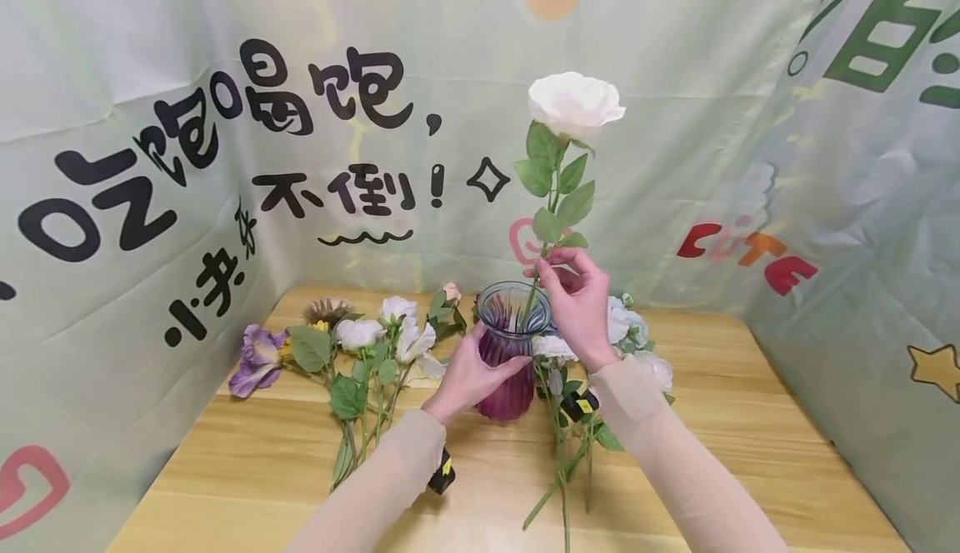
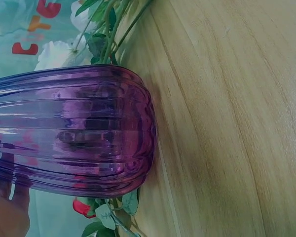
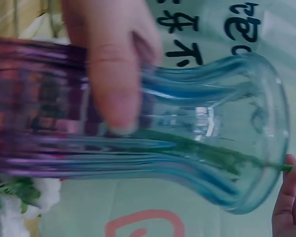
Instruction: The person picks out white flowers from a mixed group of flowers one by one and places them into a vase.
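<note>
A ribbed glass vase (image 1: 507,395), purple below and bluish at the flared rim, stands on the table. My left hand (image 1: 474,376) grips it below the neck, the thumb lying across the glass in the right wrist view. Above the rim, my right hand (image 1: 581,299) pinches the green stem of a white rose (image 1: 576,105). The bloom is held high and upright, with leaves along the stem below it. The stem's lower end is inside the vase, seen through the glass in the right wrist view. In the left wrist view the vase (image 2: 89,133) hides most of the left hand.
Left of the vase on the wooden table (image 1: 247,470) lie white flowers (image 1: 360,334), a purple flower (image 1: 258,361) and other stems. More white flowers (image 1: 652,370) and crossed green stems (image 1: 558,486) lie to the right. A printed curtain (image 1: 450,20) encloses the table's back and sides.
</note>
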The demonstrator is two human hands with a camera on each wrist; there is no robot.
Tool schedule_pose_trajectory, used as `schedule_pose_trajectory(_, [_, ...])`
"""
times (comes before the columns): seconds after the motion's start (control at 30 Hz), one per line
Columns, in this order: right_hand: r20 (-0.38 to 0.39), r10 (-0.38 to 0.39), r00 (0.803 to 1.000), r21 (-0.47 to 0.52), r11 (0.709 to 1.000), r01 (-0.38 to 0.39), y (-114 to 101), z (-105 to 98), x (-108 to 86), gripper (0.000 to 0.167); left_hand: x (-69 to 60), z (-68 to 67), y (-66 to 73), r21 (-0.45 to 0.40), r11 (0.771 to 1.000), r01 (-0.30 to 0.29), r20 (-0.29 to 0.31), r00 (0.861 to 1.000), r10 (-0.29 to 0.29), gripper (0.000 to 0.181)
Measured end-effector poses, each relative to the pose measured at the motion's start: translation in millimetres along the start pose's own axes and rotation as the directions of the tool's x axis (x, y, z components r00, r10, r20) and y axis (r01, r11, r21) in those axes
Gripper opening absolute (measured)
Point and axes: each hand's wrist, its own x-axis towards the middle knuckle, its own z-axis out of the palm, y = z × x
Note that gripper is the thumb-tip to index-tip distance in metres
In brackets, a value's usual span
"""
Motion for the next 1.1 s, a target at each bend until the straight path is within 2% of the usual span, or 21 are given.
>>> schedule_pose_trajectory(0.2, [0.058, 0.0, 0.998, -0.143, 0.99, 0.008, 7.0, -1.0, -9.7, 0.013, 0.2, -0.3, 0.1, 0.03, 1.0, 0.007, 0.006, 1.0, -0.007, 0.066])
schedule_pose_trajectory(0.3, [0.101, 0.04, 0.994, -0.26, 0.965, -0.012, 10.5, -5.6, -14.3, 0.016, 0.2, -0.3, 0.2, 0.038, 0.999, 0.012, 0.012, 1.0, -0.012, 0.064])
schedule_pose_trajectory(0.4, [0.116, 0.092, 0.989, -0.316, 0.947, -0.051, 15.3, -13.0, -18.7, 0.021, 0.7, -0.2, -0.3, 0.031, 1.0, 0.002, 0.019, 1.0, -0.003, 0.063])
schedule_pose_trajectory(0.57, [0.046, 0.166, 0.985, -0.241, 0.959, -0.15, 26.6, -26.3, -22.9, 0.024, 1.4, -0.2, -2.0, 0.019, 1.0, -0.008, 0.018, 1.0, 0.008, 0.065])
schedule_pose_trajectory(0.7, [-0.004, 0.215, 0.977, -0.206, 0.955, -0.211, 35.8, -35.6, -28.3, 0.023, 0.8, -0.5, -2.0, 0.018, 1.0, -0.001, 0.013, 1.0, 0.0, 0.065])
schedule_pose_trajectory(0.9, [-0.037, 0.274, 0.961, -0.187, 0.943, -0.276, 49.5, -47.3, -39.6, 0.023, 0.1, -0.2, -0.7, 0.002, 1.0, 0.012, 0.013, 1.0, -0.012, 0.065])
schedule_pose_trajectory(1.1, [-0.064, 0.302, 0.951, -0.177, 0.934, -0.309, 56.8, -59.6, -51.7, 0.021, 0.3, 0.3, -1.0, -0.03, 0.999, 0.017, 0.02, 1.0, -0.016, 0.066])
